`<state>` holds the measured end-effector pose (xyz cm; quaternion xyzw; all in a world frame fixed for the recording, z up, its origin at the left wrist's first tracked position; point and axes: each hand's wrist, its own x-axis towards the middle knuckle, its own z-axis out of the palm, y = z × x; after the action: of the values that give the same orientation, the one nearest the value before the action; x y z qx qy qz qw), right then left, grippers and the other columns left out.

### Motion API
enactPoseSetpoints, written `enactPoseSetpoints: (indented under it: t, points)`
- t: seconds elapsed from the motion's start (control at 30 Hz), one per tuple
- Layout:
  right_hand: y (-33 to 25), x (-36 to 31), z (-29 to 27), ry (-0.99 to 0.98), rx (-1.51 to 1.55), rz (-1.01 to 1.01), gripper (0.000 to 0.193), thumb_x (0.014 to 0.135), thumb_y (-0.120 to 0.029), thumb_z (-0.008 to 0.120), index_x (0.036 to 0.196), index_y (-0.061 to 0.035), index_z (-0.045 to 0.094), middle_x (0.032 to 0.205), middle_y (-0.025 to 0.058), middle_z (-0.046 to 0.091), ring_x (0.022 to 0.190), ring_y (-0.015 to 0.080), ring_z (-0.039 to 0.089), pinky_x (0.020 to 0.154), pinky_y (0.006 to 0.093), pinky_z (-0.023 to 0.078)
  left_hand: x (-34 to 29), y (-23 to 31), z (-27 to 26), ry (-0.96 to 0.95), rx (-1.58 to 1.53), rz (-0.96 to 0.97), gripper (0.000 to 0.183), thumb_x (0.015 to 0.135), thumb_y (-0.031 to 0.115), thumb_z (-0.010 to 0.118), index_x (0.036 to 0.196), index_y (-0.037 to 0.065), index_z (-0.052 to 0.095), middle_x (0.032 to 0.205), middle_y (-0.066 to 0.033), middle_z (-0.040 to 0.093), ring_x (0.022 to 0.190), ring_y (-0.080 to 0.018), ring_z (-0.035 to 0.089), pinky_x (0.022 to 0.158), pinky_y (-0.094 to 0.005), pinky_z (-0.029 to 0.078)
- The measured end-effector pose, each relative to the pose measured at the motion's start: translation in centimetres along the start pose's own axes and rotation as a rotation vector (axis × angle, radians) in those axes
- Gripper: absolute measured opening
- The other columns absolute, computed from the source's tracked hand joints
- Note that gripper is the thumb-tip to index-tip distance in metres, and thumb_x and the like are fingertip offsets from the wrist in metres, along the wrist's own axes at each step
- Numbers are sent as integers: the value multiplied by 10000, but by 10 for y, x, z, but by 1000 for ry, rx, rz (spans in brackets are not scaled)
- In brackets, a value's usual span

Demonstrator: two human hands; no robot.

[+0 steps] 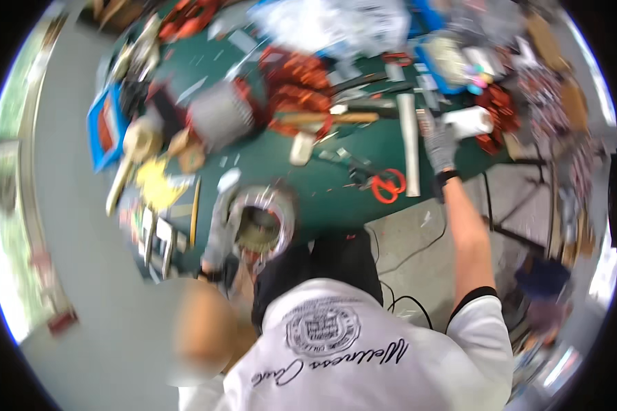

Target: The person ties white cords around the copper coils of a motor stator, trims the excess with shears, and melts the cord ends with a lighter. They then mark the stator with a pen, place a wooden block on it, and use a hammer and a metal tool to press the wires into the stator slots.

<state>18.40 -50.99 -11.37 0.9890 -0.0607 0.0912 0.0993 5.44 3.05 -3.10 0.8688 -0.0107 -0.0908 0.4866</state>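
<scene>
My left hand point(217, 229), in a grey glove, grips the left side of a thick grey ring-shaped core point(286, 214) at the table's near edge. The core is hollow, with a yellowish inner band. My right hand point(443, 149), also gloved, reaches to the table's right part, between a long white bar point(408, 147) and a white roll point(472, 122). Motion blur smears its fingers, so I cannot make out whether they hold anything. Scissors with red-orange handles point(389, 186) lie left of the bar. A wooden-handled tool point(336, 118) rests farther back.
A second grey cylinder point(221, 115) with red ends lies on the green table point(329, 198). Red wire coils point(296, 75) are heaped behind. At the left are a mallet point(141, 142), yellow scraps point(159, 183) and a blue bin point(105, 128). Cables point(413, 301) run across the floor.
</scene>
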Motion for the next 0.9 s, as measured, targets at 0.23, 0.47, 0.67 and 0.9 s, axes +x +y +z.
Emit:
enactPoseSetpoints:
  t: [0.23,0.47,0.67,0.9]
  points:
    - [60,100,75,-139,365,280,654,686,-372,713,1175,-42,432,1098,230,533,1016,384,524,873,423,428,11,25,3,43,-96,38,324,946,202,433,1214,31,498,1140,-91,533,1099,-164,478,971,-287,345]
    - [86,123,106,-124,463,114,693,689,-337,729,1189,8,395,1128,201,527,1074,346,503,920,400,390,-20,36,34,455,-427,-339,306,953,193,424,1231,80,489,1059,-36,525,951,-109,482,852,-243,404]
    - [82,103,38,26,733,-37,757,722,-297,743,1294,53,390,1280,221,466,1205,314,430,1019,329,310,-42,22,61,761,19,-364,356,915,171,445,1233,11,439,1178,-184,462,1097,-280,444,965,-347,354]
    - [-21,-55,-166,-428,1751,218,327,914,-264,481,1150,-41,517,912,35,590,770,96,567,681,228,468,-54,77,35,40,372,309,298,817,57,524,1114,33,540,1138,-166,525,1024,-285,518,862,-364,427]
